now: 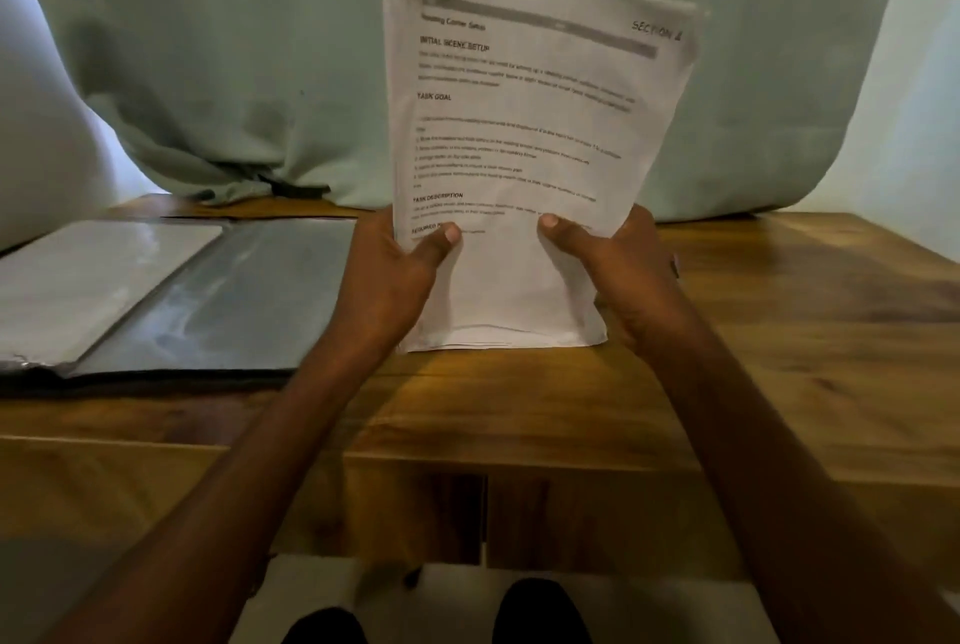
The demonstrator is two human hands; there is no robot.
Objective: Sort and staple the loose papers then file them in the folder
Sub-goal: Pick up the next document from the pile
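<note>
Squaring up the stack with 2 hands

Left hand [397,274] and right hand [613,269] are pinching the papers [524,124] upright on the table [779,331], folder [171,290] lying open leftward; they're looking light, floppy, slidey, so I'd be gripping low.

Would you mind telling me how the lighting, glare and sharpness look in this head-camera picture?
Head view: dim, warm light; glare streaks the open folder's plastic sleeves; the papers show readable headings but blurred small print; a shadow falls on the table under the stack; wide-angle distortion bends the table's edges.
</note>
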